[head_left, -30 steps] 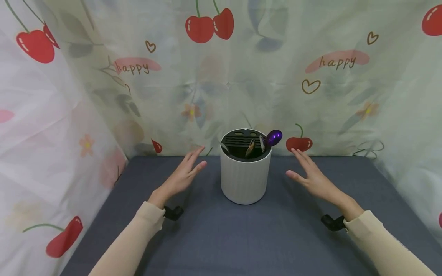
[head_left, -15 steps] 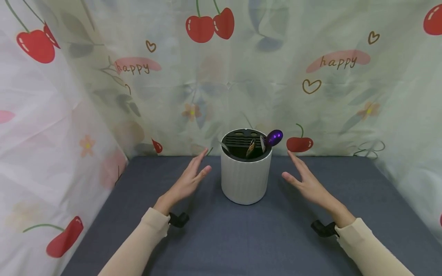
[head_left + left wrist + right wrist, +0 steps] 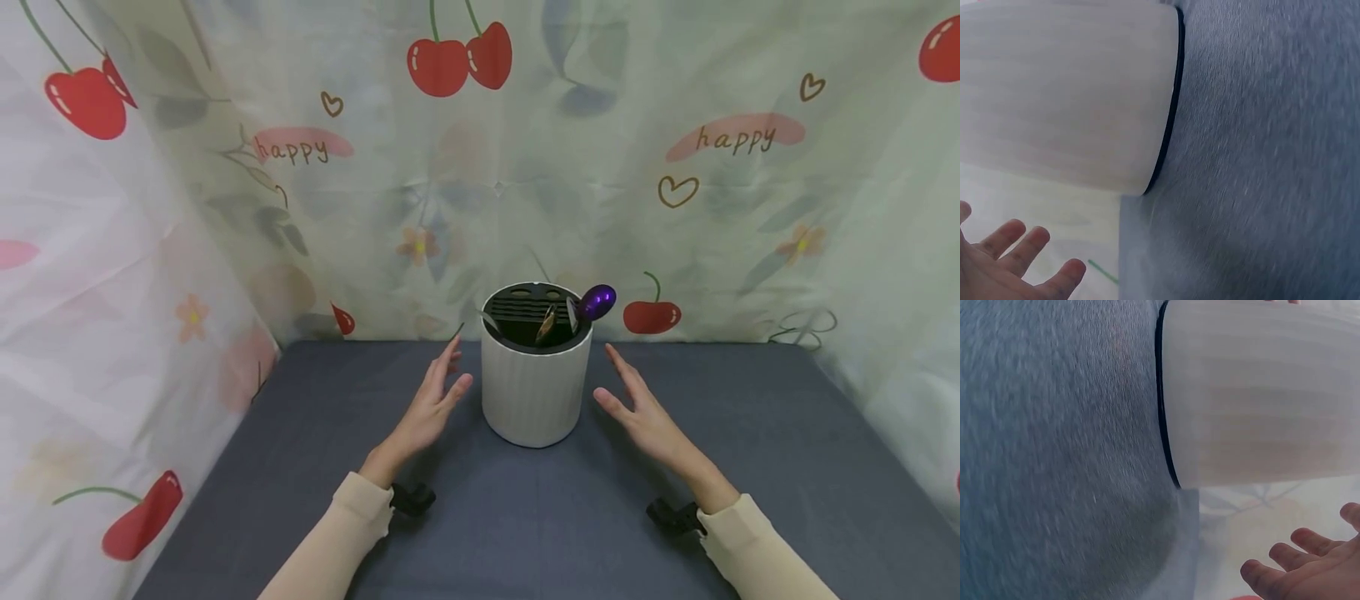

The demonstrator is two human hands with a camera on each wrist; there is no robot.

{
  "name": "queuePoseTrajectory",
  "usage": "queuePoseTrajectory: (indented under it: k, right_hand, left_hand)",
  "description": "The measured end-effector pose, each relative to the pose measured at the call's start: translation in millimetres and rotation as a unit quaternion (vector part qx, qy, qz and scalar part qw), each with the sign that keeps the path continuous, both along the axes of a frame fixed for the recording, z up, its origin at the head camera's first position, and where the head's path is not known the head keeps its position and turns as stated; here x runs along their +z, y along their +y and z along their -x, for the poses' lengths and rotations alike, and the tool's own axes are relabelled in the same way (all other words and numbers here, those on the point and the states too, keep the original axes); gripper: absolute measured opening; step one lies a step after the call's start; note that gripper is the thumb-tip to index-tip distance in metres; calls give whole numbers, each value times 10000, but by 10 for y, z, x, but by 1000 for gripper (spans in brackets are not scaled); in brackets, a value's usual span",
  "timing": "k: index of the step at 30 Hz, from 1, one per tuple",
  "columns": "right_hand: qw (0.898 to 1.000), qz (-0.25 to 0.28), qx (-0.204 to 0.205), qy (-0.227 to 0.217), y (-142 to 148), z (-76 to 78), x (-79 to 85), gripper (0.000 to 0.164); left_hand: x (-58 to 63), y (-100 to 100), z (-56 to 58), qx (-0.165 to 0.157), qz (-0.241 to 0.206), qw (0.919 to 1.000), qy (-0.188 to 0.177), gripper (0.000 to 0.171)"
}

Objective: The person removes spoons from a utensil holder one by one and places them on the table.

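Cream sleeves (image 3: 326, 537) are running in from the lower edge of the frame, each ending at a black wrist mount (image 3: 412, 499). Dark grey-blue cloth is covering the counter (image 3: 536, 542) between and beneath them. Left of centre the left hand (image 3: 420, 421) is hanging over it, and right of centre the right hand (image 3: 652, 425) is mirroring that pose; on both, the fingers (image 3: 1027, 250) are lying released and parted, grasping nothing. Between them, at the centre of the frame, a white ribbed holder (image 3: 534, 396) is standing upright, just beside both hands and seemingly untouched. The step in hand seems to be lining up on its two sides, so the next move is probably calling for even pressure on both walls, keeping it level. A purple spoon (image 3: 597, 302) is leaning out at its right rim, and a gold-toned utensil (image 3: 546, 325) is poking up within. Farthest off, a cherry-printed curtain (image 3: 495, 137) is filling the upper frame
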State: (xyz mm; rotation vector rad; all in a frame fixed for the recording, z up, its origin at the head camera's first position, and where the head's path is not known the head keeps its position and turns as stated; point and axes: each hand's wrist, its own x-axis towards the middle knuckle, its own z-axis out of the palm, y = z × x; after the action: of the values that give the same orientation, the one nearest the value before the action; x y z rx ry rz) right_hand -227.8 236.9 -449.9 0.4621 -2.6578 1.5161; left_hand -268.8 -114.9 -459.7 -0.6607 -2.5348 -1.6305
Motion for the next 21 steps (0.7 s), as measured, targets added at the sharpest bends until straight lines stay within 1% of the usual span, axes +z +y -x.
queuePoseTrajectory:
  k: [3,6,10,14,17,21]
  right_hand:
    - [9992,397,35,-69,-49,-5,-27,75]
    - [9973,693,37,-244,-108,-4,-63,75]
    - [9953,845,-47,-478,-193,-3,-97,75]
    - [9932,1018,-68,-566,-243,3,-137,75]
    - [9907,1208,-39,-619,-263,11,-173,76]
    - [9867,1435,-29,-760,-291,24,-206,79]
  left_hand:
    - [-35,56,-13,32,-241,9997,-35,66]
    - [-81,102,-14,86,-444,9989,-99,65]
    - [-134,156,-10,168,-670,9974,-208,65]
    - [-134,202,-28,181,-834,9960,-251,65]
    - [-132,222,-42,174,-824,9961,-265,64]
    - [-169,236,-47,117,-744,9966,-339,64]
